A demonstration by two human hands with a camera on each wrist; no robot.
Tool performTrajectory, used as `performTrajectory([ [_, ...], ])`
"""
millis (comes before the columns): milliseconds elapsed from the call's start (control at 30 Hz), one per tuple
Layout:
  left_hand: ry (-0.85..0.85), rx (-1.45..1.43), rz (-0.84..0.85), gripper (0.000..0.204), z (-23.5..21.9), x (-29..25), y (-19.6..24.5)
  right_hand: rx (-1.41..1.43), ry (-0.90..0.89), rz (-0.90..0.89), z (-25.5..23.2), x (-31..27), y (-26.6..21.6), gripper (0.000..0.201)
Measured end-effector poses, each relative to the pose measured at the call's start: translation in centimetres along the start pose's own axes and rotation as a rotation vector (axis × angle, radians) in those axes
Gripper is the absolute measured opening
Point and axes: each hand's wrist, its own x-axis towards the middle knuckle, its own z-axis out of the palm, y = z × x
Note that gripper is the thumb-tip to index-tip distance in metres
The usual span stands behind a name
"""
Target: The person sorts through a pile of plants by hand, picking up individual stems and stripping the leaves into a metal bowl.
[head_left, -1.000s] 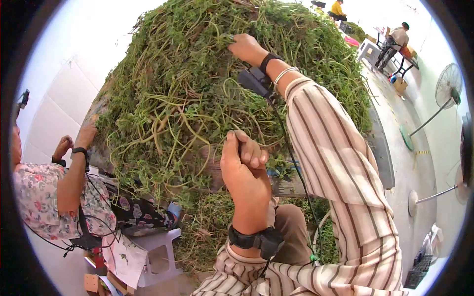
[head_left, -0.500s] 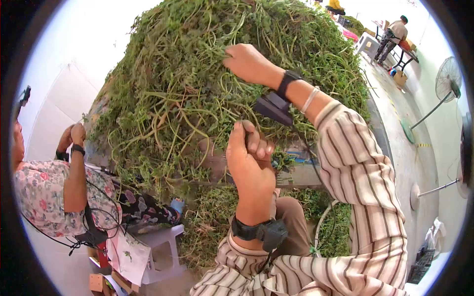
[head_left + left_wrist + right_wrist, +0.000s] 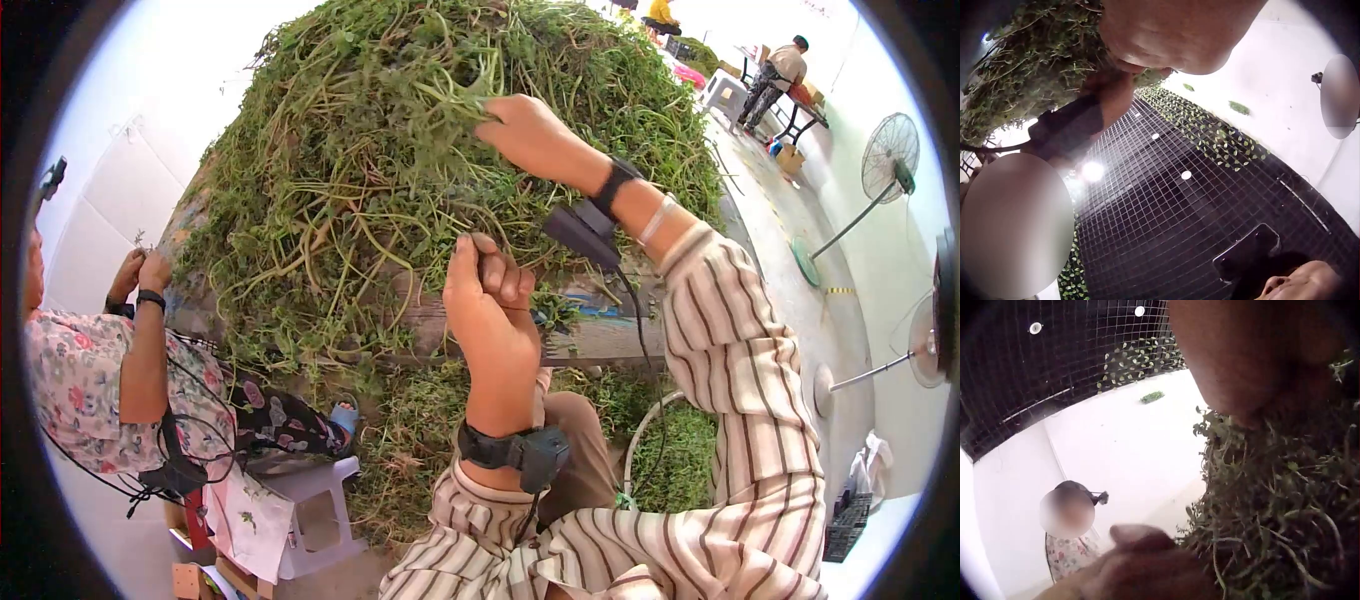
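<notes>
A large heap of green leafy stems covers the wooden table. My right hand pinches a tuft of stems at the heap's upper middle, its back turned up. Nearer the table's front edge, my left hand is held palm up, fingers curled beside the raised thumb; nothing shows in it. The left wrist view has the left hand large at the top, the right hand beyond. In the right wrist view, the right hand hides its own fingertips against the greens.
On the left, a person in a floral top holds a small sprig with both hands. More greens lie below the table edge. A white stool stands lower left, fans at the right. A cable hangs from my right wrist.
My right hand has moved right and toward me, drawing a tuft of stems with it. The left hand stays curled, slightly higher in view. The other person's hands have come together away from the heap.
</notes>
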Motion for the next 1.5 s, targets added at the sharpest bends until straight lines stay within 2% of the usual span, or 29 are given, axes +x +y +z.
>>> performTrajectory([
  [100,-0.010,-0.034,-0.024,0.022,-0.2,-0.1,0.0,0.088,-0.052,0.044,-1.2,-3.6,-0.3,0.021],
  [167,-0.024,-0.040,-0.034,0.022,0.1,-0.1,-0.1,0.082,-0.058,0.245,-3.1,-5.7,0.1,0.022],
  [300,-0.047,-0.052,-0.044,0.021,0.4,-0.7,-0.9,0.033,-0.011,0.232,-6.2,-10.4,1.3,0.021],
  [367,-0.049,-0.028,-0.054,0.022,0.8,-0.8,-1.4,-0.048,-0.018,0.337,-7.6,-11.7,1.4,0.020],
  [467,-0.057,-0.029,-0.076,0.021,1.2,-1.1,-2.0,-0.039,-0.010,0.305,-8.0,-13.2,2.8,0.018],
  [600,-0.073,-0.041,-0.080,0.021,1.4,-1.0,-2.3,-0.054,-0.032,0.271,-9.1,-16.3,1.8,0.019],
  [667,-0.082,-0.036,-0.081,0.021,1.4,-1.2,-2.6,-0.058,-0.119,0.507,-10.1,-19.5,0.8,0.022],
  [733,-0.088,-0.027,-0.105,0.022,1.6,-1.4,-2.9,-0.117,-0.141,0.572,-11.2,-22.6,2.9,0.028],
  [800,-0.100,-0.011,-0.122,0.022,1.6,-1.7,-3.6,-0.101,0.013,0.531,-11.6,-25.5,4.8,0.033],
  [833,-0.114,-0.012,-0.127,0.021,1.7,-1.9,-4.1,-0.145,-0.010,0.607,-12.3,-26.1,4.9,0.034],
  [933,-0.136,-0.009,-0.157,0.021,1.9,-2.3,-5.3,-0.190,0.081,0.592,-13.0,-28.4,6.7,0.037],
  [967,-0.143,-0.013,-0.153,0.021,1.9,-2.3,-5.6,-0.213,0.028,0.696,-13.5,-29.1,7.7,0.041],
  [1067,-0.093,0.009,-0.160,0.020,2.3,-2.4,-6.4,-0.281,-0.064,0.656,-15.2,-29.8,7.4,0.045],
  [1200,-0.126,0.016,-0.168,0.020,2.2,-2.2,-6.7,-0.232,-0.001,0.623,-17.0,-28.8,5.2,0.044],
  [1233,-0.134,0.016,-0.167,0.020,2.2,-2.2,-6.7,-0.277,0.061,0.515,-17.1,-28.8,5.7,0.038],
  [1267,-0.132,0.015,-0.166,0.020,2.1,-2.2,-6.7,-0.276,0.059,0.514,-17.3,-28.3,6.0,0.038],
  [1400,-0.114,0.012,-0.158,0.020,2.1,-2.1,-6.4,-0.214,0.127,0.430,-17.2,-23.7,4.7,0.025],
  [1467,-0.109,0.004,-0.161,0.020,2.1,-2.1,-6.3,-0.141,0.041,0.439,-16.3,-21.0,3.7,0.021],
  [1500,-0.101,0.001,-0.169,0.020,2.1,-2.2,-6.2,-0.113,0.074,0.306,-15.1,-20.0,4.5,0.019],
])
